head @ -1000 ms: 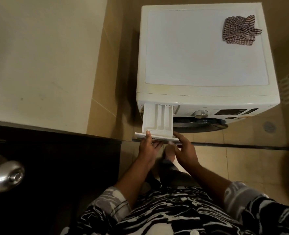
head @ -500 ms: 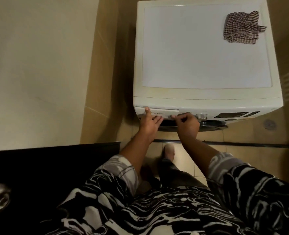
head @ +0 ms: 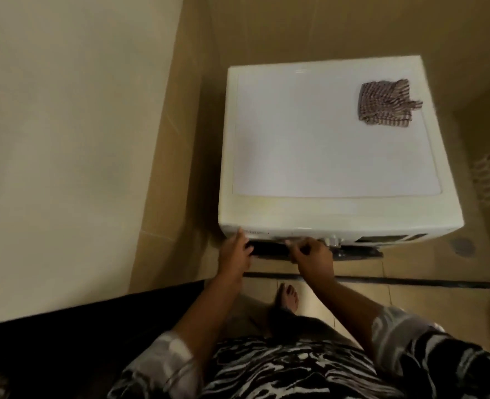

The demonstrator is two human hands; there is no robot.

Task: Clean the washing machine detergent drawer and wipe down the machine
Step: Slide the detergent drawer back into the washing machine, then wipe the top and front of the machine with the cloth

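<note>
One washing machine (head: 333,145) is seen against the tiled wall. One checked cloth (head: 383,103) is laid crumpled on its top, near the far right corner. Two hands are placed at the one detergent drawer (head: 262,234), which is set in the upper left of the front. The left hand (head: 233,256) is held at the drawer's left end with one finger raised, the rest lost in blur. The right hand (head: 314,259) is curled onto its lower right edge.

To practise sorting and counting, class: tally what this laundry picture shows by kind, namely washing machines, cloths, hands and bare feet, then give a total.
Washing machine: 1
Cloth: 1
Hands: 2, left hand and right hand
Bare foot: 1
Total: 5
</note>
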